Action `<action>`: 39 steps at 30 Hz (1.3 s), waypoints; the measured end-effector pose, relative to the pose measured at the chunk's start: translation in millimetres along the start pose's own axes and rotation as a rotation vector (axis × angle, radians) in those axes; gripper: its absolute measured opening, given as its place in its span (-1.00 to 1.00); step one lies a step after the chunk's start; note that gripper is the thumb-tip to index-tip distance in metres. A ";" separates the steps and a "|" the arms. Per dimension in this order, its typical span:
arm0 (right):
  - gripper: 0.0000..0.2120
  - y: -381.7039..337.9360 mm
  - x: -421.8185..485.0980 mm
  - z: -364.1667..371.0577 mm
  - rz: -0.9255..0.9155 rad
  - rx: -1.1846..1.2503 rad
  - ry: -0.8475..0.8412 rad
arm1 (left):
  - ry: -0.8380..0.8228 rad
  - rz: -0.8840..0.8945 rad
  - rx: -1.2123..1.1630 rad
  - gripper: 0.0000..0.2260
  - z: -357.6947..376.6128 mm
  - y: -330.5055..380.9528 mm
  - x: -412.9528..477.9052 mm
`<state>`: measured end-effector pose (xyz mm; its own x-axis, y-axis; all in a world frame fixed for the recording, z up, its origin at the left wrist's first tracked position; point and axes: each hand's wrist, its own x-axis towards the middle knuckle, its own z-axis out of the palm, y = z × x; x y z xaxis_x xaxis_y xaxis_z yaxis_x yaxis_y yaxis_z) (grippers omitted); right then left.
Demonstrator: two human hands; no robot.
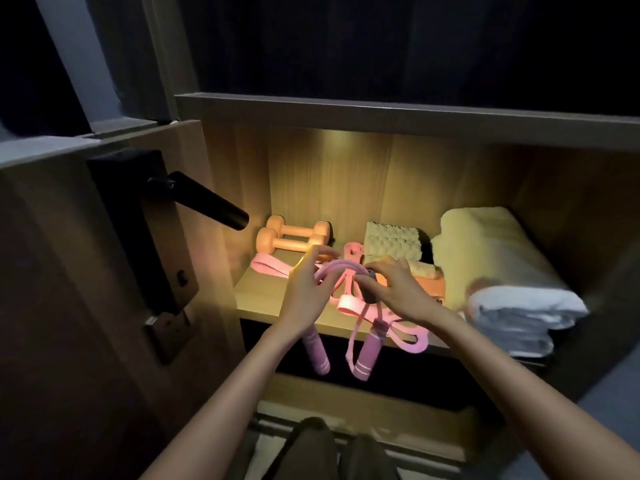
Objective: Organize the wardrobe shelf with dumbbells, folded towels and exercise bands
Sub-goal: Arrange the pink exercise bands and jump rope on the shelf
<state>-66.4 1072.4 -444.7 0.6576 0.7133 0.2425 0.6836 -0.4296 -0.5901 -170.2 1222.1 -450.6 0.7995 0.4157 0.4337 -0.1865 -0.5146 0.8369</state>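
Exercise band [337, 266] held just before the dumbbells [291, 237]: left hand [304, 289], fingers curled round its tubing; right hand [401, 289], fingers clamped on its dark centre, presumably for coiling.

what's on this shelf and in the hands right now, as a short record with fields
shelf: lit, wooden
back left: two dumbbells side by side
left: flat pink band in front of the dumbbells
held: pink tube band, handles hanging over the front edge
left hand: grips the tube
right hand: pinches its dark middle piece
middle: textured towel behind, orange towel in front
right: large cream towel, white folded towels in front
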 end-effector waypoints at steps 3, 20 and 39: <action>-0.68 -3.8 -10.3 -17.4 0.009 0.219 0.070 | -0.100 -0.083 0.048 -0.82 0.3 2.3 -3.6; -0.83 15.8 16.3 -25.3 0.426 0.629 0.155 | -0.449 -0.305 -0.048 -0.55 18.4 -18.8 13.3; -0.90 93.9 185.4 30.2 0.617 1.067 0.304 | -0.342 -0.406 -0.173 -0.57 66.2 -124.8 115.1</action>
<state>110.1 1181.0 -478.4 0.9172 0.3384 -0.2104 -0.2619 0.1143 -0.9583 -17.1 1284.5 -527.2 0.9609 0.2734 -0.0442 0.1076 -0.2213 0.9693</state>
